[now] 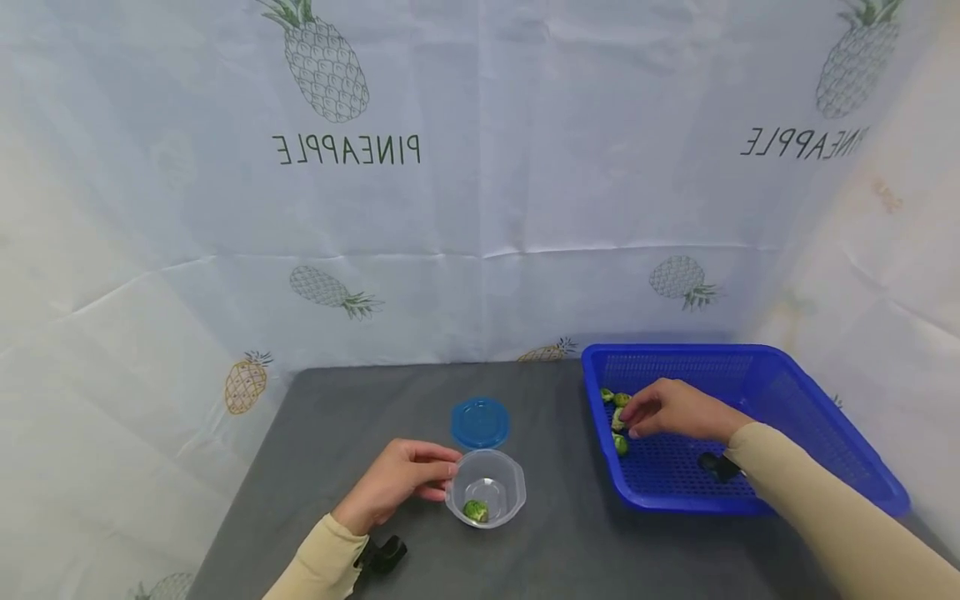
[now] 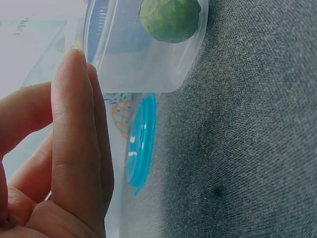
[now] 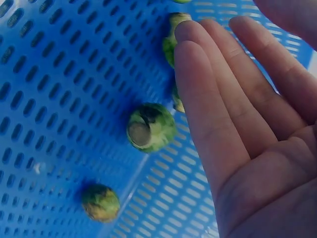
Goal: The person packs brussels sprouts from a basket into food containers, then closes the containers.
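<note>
Clear tub: one sprout inside, on grey table
Left hand: fingertips against tub's rim, loosely curled
Blue lid: just behind tub
Blue basket: several sprouts
Right hand: fingers extended over sprouts, whether touching unclear

The right hand covers part of a Brussels sprout in the blue basket, and the clear plastic cup is cut off by the left wrist view's top edge.
</note>
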`<state>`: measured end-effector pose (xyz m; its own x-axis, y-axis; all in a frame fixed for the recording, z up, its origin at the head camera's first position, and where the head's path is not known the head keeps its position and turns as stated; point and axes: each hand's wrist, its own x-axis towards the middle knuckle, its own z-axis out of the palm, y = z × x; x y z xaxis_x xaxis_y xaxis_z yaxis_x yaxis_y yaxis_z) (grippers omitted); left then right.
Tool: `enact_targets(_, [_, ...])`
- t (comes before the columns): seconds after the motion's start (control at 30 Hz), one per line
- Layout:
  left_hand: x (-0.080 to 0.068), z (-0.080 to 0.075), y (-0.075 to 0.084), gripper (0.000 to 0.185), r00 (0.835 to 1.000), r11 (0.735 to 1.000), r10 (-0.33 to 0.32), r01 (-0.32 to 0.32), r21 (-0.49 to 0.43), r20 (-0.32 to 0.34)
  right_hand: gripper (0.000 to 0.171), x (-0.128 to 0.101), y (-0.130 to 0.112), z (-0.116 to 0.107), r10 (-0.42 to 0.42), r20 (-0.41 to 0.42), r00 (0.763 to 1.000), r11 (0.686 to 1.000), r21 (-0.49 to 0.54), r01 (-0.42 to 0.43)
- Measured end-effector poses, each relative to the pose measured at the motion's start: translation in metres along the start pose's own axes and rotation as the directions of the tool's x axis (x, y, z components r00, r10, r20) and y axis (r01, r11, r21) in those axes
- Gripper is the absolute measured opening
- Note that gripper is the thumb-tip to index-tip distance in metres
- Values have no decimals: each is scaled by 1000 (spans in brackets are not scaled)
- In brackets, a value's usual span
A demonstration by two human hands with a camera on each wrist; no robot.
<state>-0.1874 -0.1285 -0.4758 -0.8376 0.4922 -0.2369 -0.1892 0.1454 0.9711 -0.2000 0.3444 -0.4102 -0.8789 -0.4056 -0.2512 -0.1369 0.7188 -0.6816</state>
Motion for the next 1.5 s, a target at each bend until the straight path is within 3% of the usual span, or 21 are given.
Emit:
enact_targets(0.27, [-1,0,-1,39,1000,1000,-5,5,-2,-5,28,14,4,10,-5,56,998,1000,14,4])
enact_targets(0.57, [1,0,0,38,1000,1000,1,-1,-9,-4,25,20,7,15,-1,27,1000,995,-97,4])
enact_targets(1.1, [2,0,0,36,1000,1000,3,-3,-20,-1,22,26,5,20,-11,9,1000,993,-113,12])
enact_targets(1.5, [0,1,0,36,1000,1000,2,-2,-17,-4,26,13,-1,12,-5,-10,1000,996,-84,4])
